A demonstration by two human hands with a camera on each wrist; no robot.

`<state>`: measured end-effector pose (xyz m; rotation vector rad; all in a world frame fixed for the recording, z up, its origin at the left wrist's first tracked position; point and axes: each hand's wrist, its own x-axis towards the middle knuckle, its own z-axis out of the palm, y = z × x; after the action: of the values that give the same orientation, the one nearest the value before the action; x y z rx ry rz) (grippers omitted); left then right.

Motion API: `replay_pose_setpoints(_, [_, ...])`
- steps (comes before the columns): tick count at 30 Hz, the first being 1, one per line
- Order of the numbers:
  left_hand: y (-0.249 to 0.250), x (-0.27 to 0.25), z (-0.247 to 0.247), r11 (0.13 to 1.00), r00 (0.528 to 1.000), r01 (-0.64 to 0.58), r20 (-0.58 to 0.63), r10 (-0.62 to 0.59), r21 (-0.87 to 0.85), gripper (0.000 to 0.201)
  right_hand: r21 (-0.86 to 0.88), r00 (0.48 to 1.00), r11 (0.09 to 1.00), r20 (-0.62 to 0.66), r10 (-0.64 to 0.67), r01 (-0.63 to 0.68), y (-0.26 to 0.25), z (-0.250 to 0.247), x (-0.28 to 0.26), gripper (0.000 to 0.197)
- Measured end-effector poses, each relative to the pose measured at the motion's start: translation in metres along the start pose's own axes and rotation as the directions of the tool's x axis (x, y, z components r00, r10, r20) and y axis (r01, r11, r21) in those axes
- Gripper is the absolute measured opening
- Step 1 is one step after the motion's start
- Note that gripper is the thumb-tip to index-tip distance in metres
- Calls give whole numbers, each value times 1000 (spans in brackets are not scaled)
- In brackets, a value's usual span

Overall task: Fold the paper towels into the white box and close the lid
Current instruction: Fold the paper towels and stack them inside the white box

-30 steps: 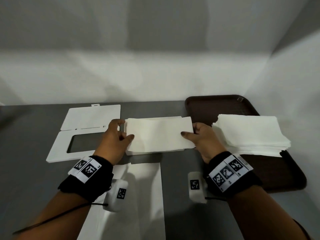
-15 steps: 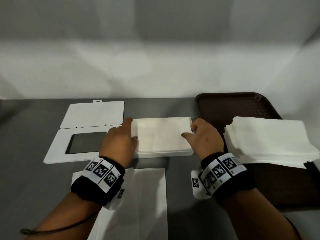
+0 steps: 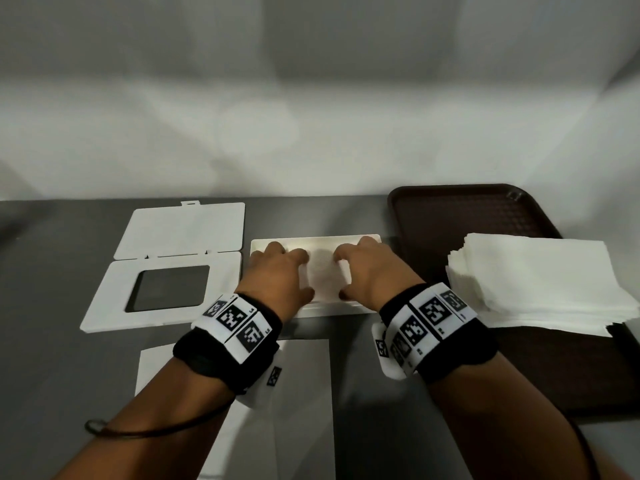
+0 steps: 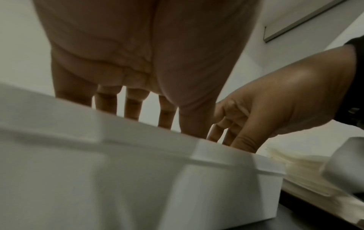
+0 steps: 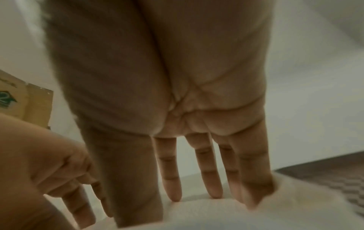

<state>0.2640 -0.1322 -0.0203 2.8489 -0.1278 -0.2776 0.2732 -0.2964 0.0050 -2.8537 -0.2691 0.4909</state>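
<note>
A dark grey table (image 3: pixel 52 271) stands before a plain white wall. Both hands lie flat, gripping nothing: the left hand (image 3: pixel 277 275) and the right hand (image 3: pixel 374 271) press with straight fingers (image 5: pixel 171 171) on the folded paper towels (image 3: pixel 323 275) inside the white box (image 3: pixel 360 308) at the table's middle. The box's lid (image 3: pixel 110 306) lies off, flap open, at 9 o'clock from the box. At 3 o'clock a stack of unfolded paper towels (image 3: pixel 540 278) lies on a brown tray (image 3: pixel 450 213). At 6 o'clock lies a white sheet (image 3: pixel 301 410)
</note>
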Motion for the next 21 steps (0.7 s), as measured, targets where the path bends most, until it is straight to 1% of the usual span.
replay_pose_setpoints(2, [-1,4,3,1000,1000,11,19,-11,1,59,-34,1000,999,16,7,-6,-2,2,3,59])
replay_pose_setpoints(7, [-2,8,8,1000,998,30,51,-30,2,59,-60,1000,998,-26,15,-16,-5,8,3,51])
replay_pose_setpoints(10, [1,7,4,999,996,46,73,-45,-13,58,-56,1000,998,-25,18,-20,-5,7,4,53])
replay_pose_setpoints(12, [3,3,3,999,997,36,75,-34,-20,53,-50,1000,998,-9,22,-23,-5,5,1,53])
replay_pose_setpoints(14, [4,-4,2,999,998,13,58,-10,-48,45,-22,999,999,-25,22,-22,-7,3,-5,46])
replay_pose_setpoints(15, [4,-9,0,997,1000,-1,31,3,-71,41,1,998,1000,-64,25,-25,-8,3,-10,43])
replay_pose_setpoints(17, [-1,-25,-5,990,995,-55,-92,43,-128,35,71,980,997,-194,30,-17,-12,4,-25,38])
replay_pose_setpoints(19, [-11,-47,-11,973,959,-148,-266,98,-177,30,162,944,987,-328,33,22,-18,9,-45,36])
replay_pose_setpoints(21, [-27,-74,-15,955,916,-210,-383,117,-210,23,239,908,968,-418,34,74,-26,19,-68,33])
